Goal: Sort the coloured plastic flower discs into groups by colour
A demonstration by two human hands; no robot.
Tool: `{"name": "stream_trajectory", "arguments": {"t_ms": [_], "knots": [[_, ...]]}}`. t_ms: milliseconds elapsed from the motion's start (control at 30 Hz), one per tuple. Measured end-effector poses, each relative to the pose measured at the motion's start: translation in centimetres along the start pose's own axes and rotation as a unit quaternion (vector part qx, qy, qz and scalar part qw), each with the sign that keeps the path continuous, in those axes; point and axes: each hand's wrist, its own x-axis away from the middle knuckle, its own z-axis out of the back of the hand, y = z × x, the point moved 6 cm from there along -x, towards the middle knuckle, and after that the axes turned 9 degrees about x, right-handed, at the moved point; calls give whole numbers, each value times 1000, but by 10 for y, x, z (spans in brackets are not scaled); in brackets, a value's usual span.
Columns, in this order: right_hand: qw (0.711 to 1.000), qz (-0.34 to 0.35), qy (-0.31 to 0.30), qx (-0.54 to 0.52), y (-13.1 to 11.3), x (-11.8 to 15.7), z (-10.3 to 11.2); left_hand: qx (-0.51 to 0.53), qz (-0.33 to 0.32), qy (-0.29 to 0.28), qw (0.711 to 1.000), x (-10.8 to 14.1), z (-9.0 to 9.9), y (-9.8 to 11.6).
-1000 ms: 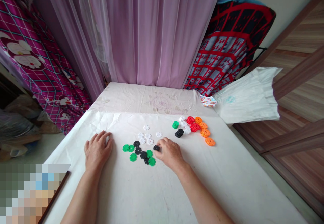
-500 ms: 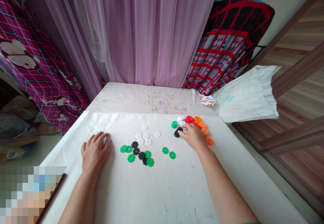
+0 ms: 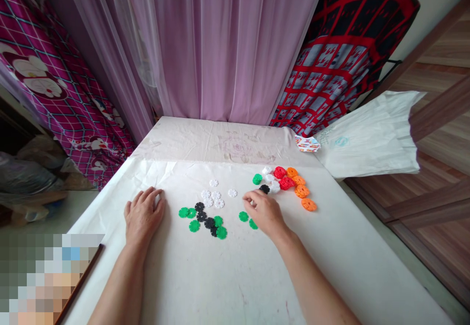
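My left hand (image 3: 145, 215) lies on the left of the white-covered table (image 3: 205, 286), its fingers spread. Over the right half, my right hand (image 3: 262, 210) has its fingers bent together; whatever they may hold is hidden. Just beyond it is a black disc (image 3: 264, 188), beside a green disc (image 3: 257, 179), white discs (image 3: 274, 187), red discs (image 3: 286, 183) and orange discs (image 3: 301, 191). Two green discs (image 3: 243, 216) lie left of and below its fingertips. Between my hands are several white discs (image 3: 216, 196), several black discs (image 3: 201, 216) and several green discs (image 3: 183, 212).
A white bag (image 3: 374, 136) hangs over the table's right edge, near a small patterned packet (image 3: 307, 143). Purple curtains (image 3: 220, 46) stand behind the table. At the lower left, a dark-edged object is partly pixelated.
My right hand has moved left and toward me, away from the black, red and orange discs. My left hand still rests on the table. The view has shifted slightly.
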Motion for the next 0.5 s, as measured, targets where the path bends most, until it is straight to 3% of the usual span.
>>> {"name": "stream_trajectory", "arguments": {"t_ms": [133, 233, 333, 500], "knots": [[997, 59, -51, -16, -56, 18, -33, 2, 6, -3, 1000, 1, 2, 2], [992, 112, -51, -5, -77, 31, -46, 7, 7, -5, 1000, 1, 2, 3], [988, 147, -47, 7, -75, 40, -51, 11, 7, -3, 1000, 2, 2, 3], [984, 175, -36, 25, -48, 42, -47, 18, 12, -4, 1000, 2, 1, 3]]}}
